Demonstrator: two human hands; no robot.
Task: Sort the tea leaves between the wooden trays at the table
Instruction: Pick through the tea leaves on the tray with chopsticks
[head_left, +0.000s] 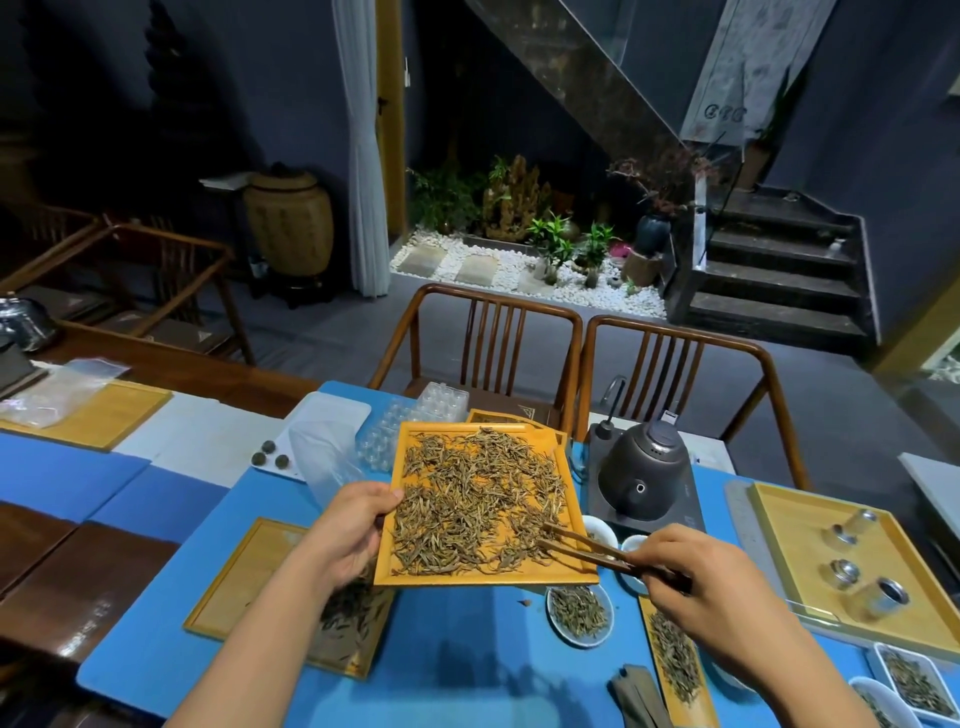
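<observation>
The left hand (349, 530) is gripping the left rim of a tray (563, 571), holding it tilted above the blue bench (457, 649). Tea leaves (478, 504) are lying spread across it. The right hand (696, 582) is pinching tongs (584, 548), tips among the leaves.

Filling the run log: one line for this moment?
left hand: holds tea tray raised | right hand: wooden tongs in tea leaves | step: sorting
</observation>
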